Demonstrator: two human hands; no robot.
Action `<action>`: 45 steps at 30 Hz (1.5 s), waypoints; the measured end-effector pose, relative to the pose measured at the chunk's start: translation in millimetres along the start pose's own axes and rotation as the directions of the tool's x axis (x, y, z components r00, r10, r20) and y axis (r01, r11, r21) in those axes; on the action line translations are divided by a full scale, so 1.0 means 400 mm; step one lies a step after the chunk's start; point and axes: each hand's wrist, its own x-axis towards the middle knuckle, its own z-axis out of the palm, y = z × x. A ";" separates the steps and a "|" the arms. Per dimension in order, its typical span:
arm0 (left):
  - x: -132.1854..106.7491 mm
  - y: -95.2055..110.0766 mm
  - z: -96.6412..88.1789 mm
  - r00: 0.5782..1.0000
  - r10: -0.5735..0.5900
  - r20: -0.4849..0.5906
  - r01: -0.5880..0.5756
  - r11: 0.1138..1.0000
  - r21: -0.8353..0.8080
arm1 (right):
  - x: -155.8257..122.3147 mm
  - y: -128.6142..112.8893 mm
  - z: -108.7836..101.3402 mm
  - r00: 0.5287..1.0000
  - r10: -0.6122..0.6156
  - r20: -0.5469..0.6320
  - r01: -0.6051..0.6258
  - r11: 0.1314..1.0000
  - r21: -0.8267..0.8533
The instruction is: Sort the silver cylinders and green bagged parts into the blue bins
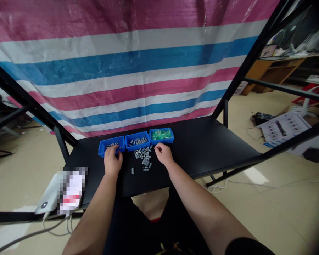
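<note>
My left hand (113,158) reaches over the front edge of the left blue bin (102,151), which has small metal parts in it. Its thumb stands apart from the bent fingers, and I see nothing held in it. Just right of a loose pile of grey metal cylinders (146,162), my right hand (163,153) has its fingers curled together; whatever they may hold is hidden. One grey cylinder (133,170) stands apart, nearer the table's front edge. More cylinders lie in the middle blue bin (137,141).
A right-hand blue bin (161,135) holds a green plastic bag. The black table (199,145) sits in a dark metal frame before a striped sheet (138,78). A white power bank (49,193) and a blurred-out object with cables lie at the left front corner.
</note>
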 end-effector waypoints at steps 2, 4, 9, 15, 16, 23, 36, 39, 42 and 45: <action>-0.004 0.009 -0.002 0.998 0.024 0.050 -0.024 1.000 -0.006 | 0.000 0.001 0.001 1.000 0.004 0.002 -0.004 1.000 -0.003; -0.008 0.022 -0.002 0.994 0.058 0.097 -0.059 0.998 0.006 | 0.001 0.001 0.002 1.000 0.001 0.003 -0.001 1.000 -0.010; -0.014 0.042 0.016 0.935 0.188 0.300 -0.183 0.982 -0.043 | 0.001 0.000 0.002 1.000 -0.006 -0.001 0.006 1.000 -0.013; -0.018 0.041 0.040 0.790 0.297 0.536 -0.276 0.953 -0.122 | 0.000 0.001 0.002 1.000 0.010 0.005 -0.010 1.000 -0.009; -0.018 0.041 0.041 0.785 0.286 0.549 -0.275 0.956 -0.105 | 0.000 0.001 0.002 1.000 0.011 0.004 -0.011 1.000 -0.012; -0.024 0.041 0.046 0.817 0.220 0.533 -0.228 0.972 -0.052 | 0.001 -0.003 0.000 1.000 0.012 0.008 -0.012 1.000 -0.014; -0.023 0.040 0.046 0.809 0.289 0.511 -0.270 0.956 -0.113 | 0.000 -0.005 -0.001 1.000 0.000 0.007 0.000 1.000 -0.026; -0.023 0.040 0.044 0.826 0.267 0.497 -0.239 0.964 -0.120 | 0.001 -0.002 0.000 1.000 -0.003 0.002 0.003 1.000 -0.029; -0.027 0.042 0.040 0.855 0.237 0.462 -0.191 0.971 -0.145 | 0.001 -0.002 0.000 1.000 0.009 0.010 -0.009 1.000 -0.025; -0.031 0.043 0.039 0.869 0.225 0.441 -0.157 0.970 -0.185 | -0.001 -0.004 0.000 1.000 0.015 0.009 -0.015 1.000 -0.022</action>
